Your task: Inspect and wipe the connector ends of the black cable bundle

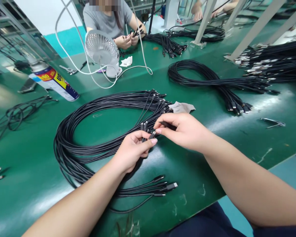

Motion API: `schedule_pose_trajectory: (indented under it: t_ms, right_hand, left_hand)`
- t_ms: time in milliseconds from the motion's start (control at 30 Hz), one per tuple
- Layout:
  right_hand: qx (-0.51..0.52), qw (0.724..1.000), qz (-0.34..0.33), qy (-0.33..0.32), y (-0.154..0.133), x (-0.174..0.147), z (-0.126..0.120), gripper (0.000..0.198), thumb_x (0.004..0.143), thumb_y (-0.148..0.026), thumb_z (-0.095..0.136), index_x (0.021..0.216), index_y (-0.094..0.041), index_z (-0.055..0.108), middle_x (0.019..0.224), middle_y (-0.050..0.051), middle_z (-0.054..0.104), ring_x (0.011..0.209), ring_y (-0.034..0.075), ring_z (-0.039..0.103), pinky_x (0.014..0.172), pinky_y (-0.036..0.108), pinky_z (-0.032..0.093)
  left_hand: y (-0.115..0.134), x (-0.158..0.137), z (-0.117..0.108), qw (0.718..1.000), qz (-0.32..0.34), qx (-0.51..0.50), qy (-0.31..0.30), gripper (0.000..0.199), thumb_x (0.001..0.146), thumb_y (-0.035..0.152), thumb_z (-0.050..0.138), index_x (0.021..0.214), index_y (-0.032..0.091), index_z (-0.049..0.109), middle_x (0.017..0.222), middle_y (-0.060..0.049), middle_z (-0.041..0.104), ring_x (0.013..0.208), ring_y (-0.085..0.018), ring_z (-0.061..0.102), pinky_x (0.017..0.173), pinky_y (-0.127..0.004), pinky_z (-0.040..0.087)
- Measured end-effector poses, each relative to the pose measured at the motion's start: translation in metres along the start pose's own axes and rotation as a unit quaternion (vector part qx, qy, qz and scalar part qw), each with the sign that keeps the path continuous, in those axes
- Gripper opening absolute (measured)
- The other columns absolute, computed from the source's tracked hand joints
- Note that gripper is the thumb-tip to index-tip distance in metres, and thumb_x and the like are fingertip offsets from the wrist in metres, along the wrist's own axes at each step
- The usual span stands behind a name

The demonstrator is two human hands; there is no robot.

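Observation:
My left hand (130, 149) is closed around several black cables, their metal-tipped plugs (144, 126) poking up past the fingers. One cable connector (152, 135) lies between its thumb and index finger. Close by on the right, my right hand (189, 131) grips a slim black pointed tool (168, 125), possibly tweezers; its fingertips meet at the connector's tip. Behind and left of both hands lies a large coil of black cables (64, 135) on the green table (199, 207). More loose cable ends (162, 189) spread on the tabletop below my left hand.
A spray can (56, 82) and a small white fan (101, 49) with a white cord stand beyond the coil. Another cable bundle (194, 69) lies at back right, near metal posts (254, 29). Nail clippers (272, 122) rest at right. A co-worker (108, 19) handles cables opposite.

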State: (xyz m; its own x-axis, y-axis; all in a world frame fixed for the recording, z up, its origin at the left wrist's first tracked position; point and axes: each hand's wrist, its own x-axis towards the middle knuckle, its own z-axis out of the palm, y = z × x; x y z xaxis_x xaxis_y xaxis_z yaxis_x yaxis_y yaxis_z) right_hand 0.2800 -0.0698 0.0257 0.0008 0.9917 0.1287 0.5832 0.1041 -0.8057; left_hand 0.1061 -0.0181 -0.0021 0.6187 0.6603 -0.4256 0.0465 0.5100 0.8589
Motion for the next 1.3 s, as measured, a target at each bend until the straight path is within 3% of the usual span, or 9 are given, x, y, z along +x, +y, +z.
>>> schedule_pose_trajectory:
  t_ms: [233,367,667,900,1000,1100,1200,1300]
  right_hand:
    - [-0.032,0.999,0.009,-0.040,-0.004,0.000,0.001,0.016,0.086,-0.020,0.056,0.073,-0.015,0.066,0.063,-0.001,0.062,0.058,0.011,0.052,0.055,0.024,0.036]
    - [-0.040,0.998,0.012,-0.051,-0.004,0.000,0.001,0.017,0.085,-0.018,0.055,0.073,-0.014,0.067,0.067,0.001,0.067,0.062,0.013,0.057,0.058,0.025,0.037]
    - [-0.067,0.997,0.004,-0.032,-0.006,-0.005,-0.002,0.015,0.081,-0.016,0.056,0.077,-0.015,0.070,0.069,0.002,0.068,0.062,0.013,0.057,0.058,0.026,0.038]
    - [-0.067,0.998,0.021,-0.002,-0.008,0.000,-0.003,0.014,0.081,-0.017,0.052,0.070,-0.016,0.060,0.060,-0.002,0.060,0.054,0.010,0.050,0.053,0.023,0.034]
    - [-0.095,0.994,0.048,0.011,-0.010,0.001,-0.010,0.024,0.084,-0.023,0.051,0.060,-0.019,0.050,0.052,-0.004,0.052,0.048,0.009,0.044,0.050,0.024,0.031]
    - [-0.179,0.981,0.072,-0.021,-0.003,0.001,-0.024,0.026,0.079,-0.022,0.054,0.056,-0.020,0.045,0.052,-0.003,0.049,0.050,0.011,0.043,0.050,0.025,0.030]
    - [-0.262,0.952,0.127,-0.093,0.012,0.000,-0.039,0.011,0.070,-0.011,0.057,0.064,-0.021,0.055,0.063,-0.001,0.060,0.055,0.013,0.049,0.051,0.026,0.033]
    - [-0.280,0.935,0.165,-0.144,0.024,-0.002,-0.050,0.010,0.067,-0.015,0.065,0.062,-0.021,0.059,0.057,-0.001,0.060,0.048,0.013,0.048,0.046,0.026,0.032]
  left_hand:
    - [0.000,-0.001,0.000,1.000,0.001,0.001,-0.006,0.047,0.053,0.036,0.090,0.075,0.013,0.055,0.045,0.011,0.041,0.039,0.000,0.029,0.039,-0.014,0.020]
    - [0.000,-0.001,0.000,1.000,0.008,0.001,-0.004,0.046,0.052,0.035,0.090,0.074,0.013,0.056,0.046,0.010,0.043,0.038,0.000,0.029,0.038,-0.015,0.020]
    - [-0.005,0.001,-0.002,1.000,0.004,0.005,-0.003,0.041,0.057,0.031,0.088,0.075,0.014,0.056,0.047,0.010,0.041,0.039,0.000,0.028,0.039,-0.014,0.020]
    - [-0.001,-0.002,-0.001,1.000,0.000,-0.005,-0.001,0.044,0.054,0.033,0.090,0.074,0.014,0.055,0.046,0.011,0.039,0.039,0.000,0.028,0.039,-0.014,0.020]
    - [0.000,-0.001,0.000,1.000,0.000,0.002,-0.003,0.045,0.054,0.033,0.090,0.073,0.014,0.054,0.048,0.010,0.040,0.040,0.000,0.029,0.040,-0.014,0.019]
    - [-0.001,-0.001,-0.001,1.000,-0.001,0.006,-0.007,0.045,0.056,0.035,0.089,0.074,0.015,0.053,0.050,0.010,0.041,0.041,0.000,0.028,0.041,-0.015,0.019]
    - [-0.002,0.000,-0.003,1.000,-0.004,0.016,-0.020,0.045,0.060,0.037,0.087,0.076,0.016,0.051,0.052,0.009,0.041,0.043,-0.001,0.028,0.042,-0.016,0.019]
    - [-0.002,0.000,-0.004,0.999,-0.001,0.024,-0.041,0.045,0.062,0.040,0.085,0.075,0.018,0.048,0.052,0.010,0.039,0.043,-0.002,0.028,0.042,-0.016,0.019]
